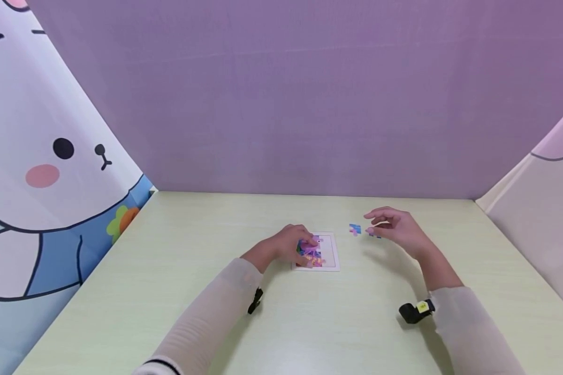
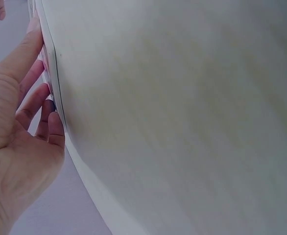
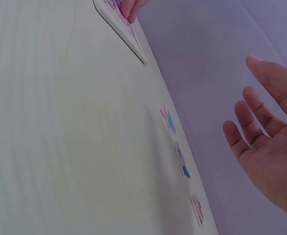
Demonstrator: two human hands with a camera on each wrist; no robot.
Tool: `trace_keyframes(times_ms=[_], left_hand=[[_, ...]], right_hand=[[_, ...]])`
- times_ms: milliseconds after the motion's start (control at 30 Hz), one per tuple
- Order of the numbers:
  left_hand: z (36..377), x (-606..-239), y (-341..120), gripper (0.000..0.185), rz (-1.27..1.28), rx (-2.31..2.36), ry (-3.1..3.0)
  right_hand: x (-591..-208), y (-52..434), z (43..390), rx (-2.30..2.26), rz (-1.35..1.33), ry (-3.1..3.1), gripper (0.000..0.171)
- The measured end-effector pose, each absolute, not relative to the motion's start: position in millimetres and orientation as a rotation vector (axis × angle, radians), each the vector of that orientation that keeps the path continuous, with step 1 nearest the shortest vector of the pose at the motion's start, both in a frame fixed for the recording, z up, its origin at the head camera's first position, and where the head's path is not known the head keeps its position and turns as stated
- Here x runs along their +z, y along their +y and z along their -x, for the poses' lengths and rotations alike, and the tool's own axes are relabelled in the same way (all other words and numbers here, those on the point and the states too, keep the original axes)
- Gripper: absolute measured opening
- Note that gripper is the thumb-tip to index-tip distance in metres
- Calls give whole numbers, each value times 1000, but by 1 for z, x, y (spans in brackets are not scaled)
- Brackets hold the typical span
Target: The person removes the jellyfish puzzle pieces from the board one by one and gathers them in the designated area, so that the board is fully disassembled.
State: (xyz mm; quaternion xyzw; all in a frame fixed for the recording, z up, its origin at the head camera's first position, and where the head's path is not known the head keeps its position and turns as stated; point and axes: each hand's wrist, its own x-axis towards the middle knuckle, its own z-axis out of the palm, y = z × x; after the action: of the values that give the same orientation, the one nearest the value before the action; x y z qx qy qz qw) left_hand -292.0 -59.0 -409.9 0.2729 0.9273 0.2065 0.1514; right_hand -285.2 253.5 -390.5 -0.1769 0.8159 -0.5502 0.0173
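Observation:
A jigsaw puzzle board (image 1: 330, 253) with a white frame lies on the table, its left part covered with colourful pieces and its right part bare white. My left hand (image 1: 292, 245) rests on the puzzle from the left, thumb toward the near side and fingers spread over the printed pieces, which it partly hides. To the right of the board, a loose blue and pink puzzle piece (image 1: 355, 229) lies flat. My right hand (image 1: 399, 229) hovers above the table with fingers loosely bent and nothing between them. Beneath it, another puzzle piece (image 3: 181, 159) shows, with a pinkish piece (image 3: 197, 209) beyond.
The pale wooden table (image 1: 244, 219) ends at a purple cloth backdrop (image 1: 309, 104). A cartoon-printed cloth (image 1: 37, 208) hangs along the left side, and a pale cloth (image 1: 544, 219) along the right.

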Motion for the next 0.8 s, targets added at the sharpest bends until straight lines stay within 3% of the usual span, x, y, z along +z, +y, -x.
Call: trace_keyframes(times_ms=[800], left_hand=[[292, -408, -62, 55, -806, 587, 2679]], right_hand=[[-386, 222, 283, -1606, 756, 2485, 31]])
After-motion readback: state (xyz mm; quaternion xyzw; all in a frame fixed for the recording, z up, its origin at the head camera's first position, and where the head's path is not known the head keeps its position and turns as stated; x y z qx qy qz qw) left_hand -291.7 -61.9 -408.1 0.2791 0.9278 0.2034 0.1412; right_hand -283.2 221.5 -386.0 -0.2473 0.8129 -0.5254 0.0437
